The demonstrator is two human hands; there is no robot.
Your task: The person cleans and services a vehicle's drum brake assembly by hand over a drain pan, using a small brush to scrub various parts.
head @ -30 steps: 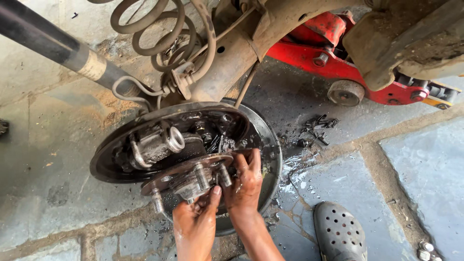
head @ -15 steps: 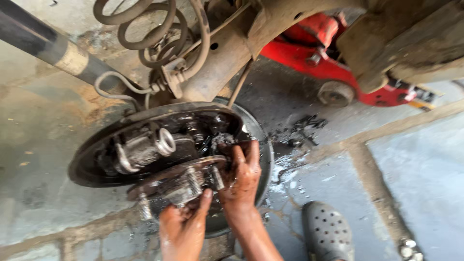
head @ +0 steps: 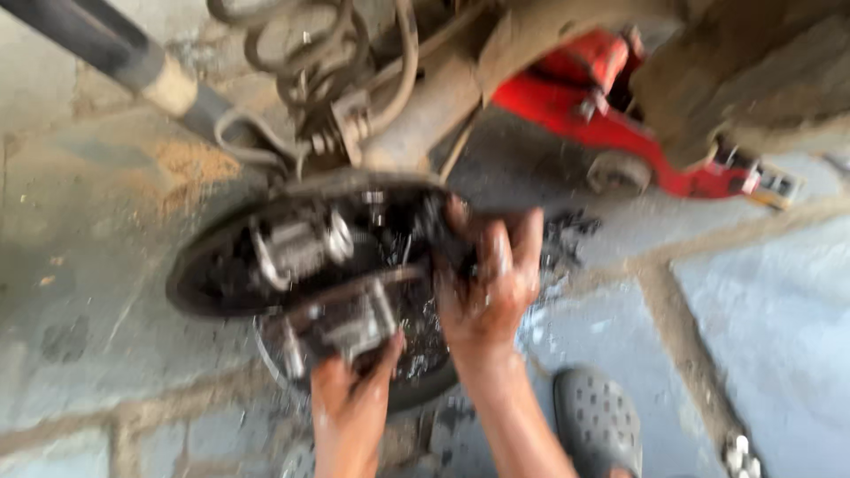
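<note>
Both hands are greasy and pressed up into the underside of a car. The left hand (head: 354, 389) comes from below with its fingers curled up against the hub (head: 341, 323), a metal flange with studs sticking out, and seems to grip its lower edge, though the blur hides how firmly. The right hand (head: 487, 283) is spread wide, fingers fanned over the right side of the backplate (head: 221, 274), the dark round dish that the hub sits against; its palm lies on the oily parts just right of the hub (everything here shines with black grease). Above the backplate hang a coil spring (head: 301, 53) and a dark shock (head: 106, 44). A red jack (head: 620, 124) stands behind on the concrete floor (head: 753, 336). A grey clog (head: 598, 420) rests near the right forearm.
</note>
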